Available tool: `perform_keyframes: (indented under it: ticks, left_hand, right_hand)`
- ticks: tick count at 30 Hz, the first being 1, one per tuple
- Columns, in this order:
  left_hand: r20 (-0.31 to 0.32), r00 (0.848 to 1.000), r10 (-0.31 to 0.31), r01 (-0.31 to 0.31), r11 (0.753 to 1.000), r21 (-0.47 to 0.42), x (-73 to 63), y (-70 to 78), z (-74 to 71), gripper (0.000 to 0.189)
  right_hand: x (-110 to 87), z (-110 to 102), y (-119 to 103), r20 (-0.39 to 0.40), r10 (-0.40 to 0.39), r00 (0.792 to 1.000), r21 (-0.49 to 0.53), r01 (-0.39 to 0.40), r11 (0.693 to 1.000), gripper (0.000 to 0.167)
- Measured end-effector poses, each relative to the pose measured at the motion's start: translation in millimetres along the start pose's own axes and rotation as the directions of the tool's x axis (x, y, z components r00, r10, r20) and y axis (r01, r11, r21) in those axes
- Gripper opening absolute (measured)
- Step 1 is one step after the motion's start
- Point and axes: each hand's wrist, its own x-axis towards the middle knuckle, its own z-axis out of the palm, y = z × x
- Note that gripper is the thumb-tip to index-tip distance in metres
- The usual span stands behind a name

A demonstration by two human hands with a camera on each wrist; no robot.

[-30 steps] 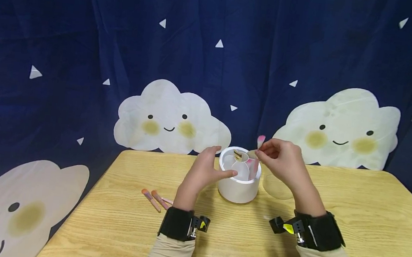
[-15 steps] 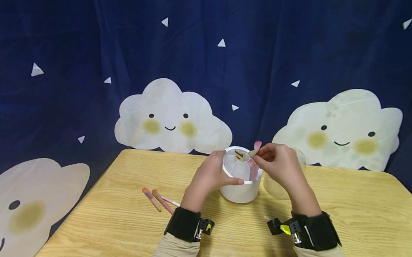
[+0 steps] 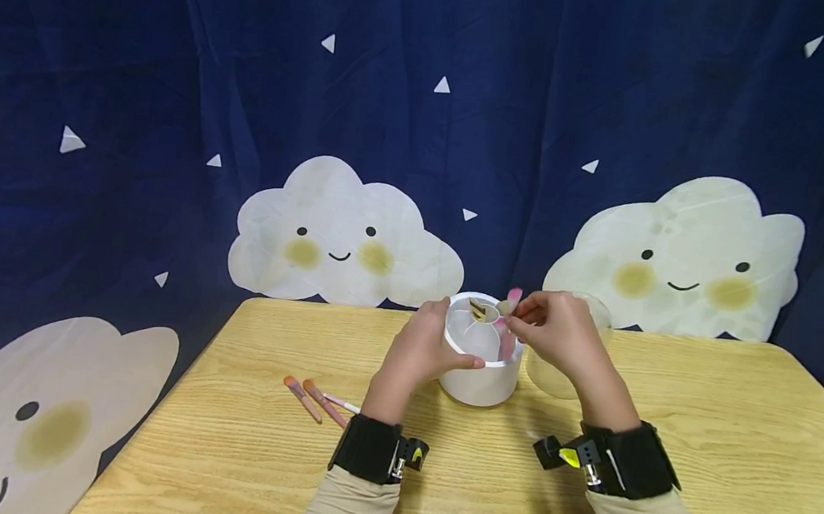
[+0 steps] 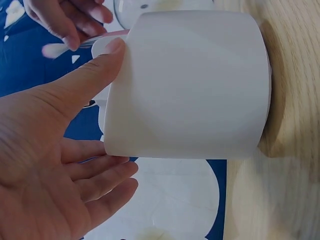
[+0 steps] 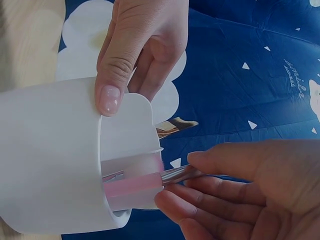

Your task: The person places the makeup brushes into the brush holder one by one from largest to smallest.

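Note:
A round white makeup brush holder with inner compartments stands upright toward the back of the table. My left hand grips its rim, thumb on the near side, fingers around the left. My right hand pinches a makeup brush by its silver ferrule; the pink handle reaches down into a right-hand compartment. The pink-tipped bristles point up, out past the fingers. Another brush head, pale with pink, shows beside that handle. A brown and cream brush head stands up from the holder farther back.
Several makeup brushes lie on the wooden table to the left, partly behind my left wrist. A clear see-through cylindrical cover stands right of the holder, behind my right hand. A dark blue cloud-print curtain hangs behind the table.
The right hand has lowered the makeup brush deeper into the holder. My left hand has moved slightly right and closed around the rim, and the holder has shifted a little right.

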Motion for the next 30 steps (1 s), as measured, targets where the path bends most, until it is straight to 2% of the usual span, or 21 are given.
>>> perform_keyframes:
  ticks: [16,30]
  left_hand:
    - [0.001,1.0,-0.029,0.029,0.999,0.014,0.1,0.9,-0.6,0.097]
    - [0.007,1.0,-0.027,0.027,1.0,0.014,0.8,-0.2,0.6,0.095]
  right_hand:
    - [1.3,2.5,1.8,0.045,0.011,0.999,-0.059,-0.008,0.998,0.017]
    - [2.5,3.6,2.9,0.042,0.014,0.999,-0.089,-0.01,0.996,0.014]
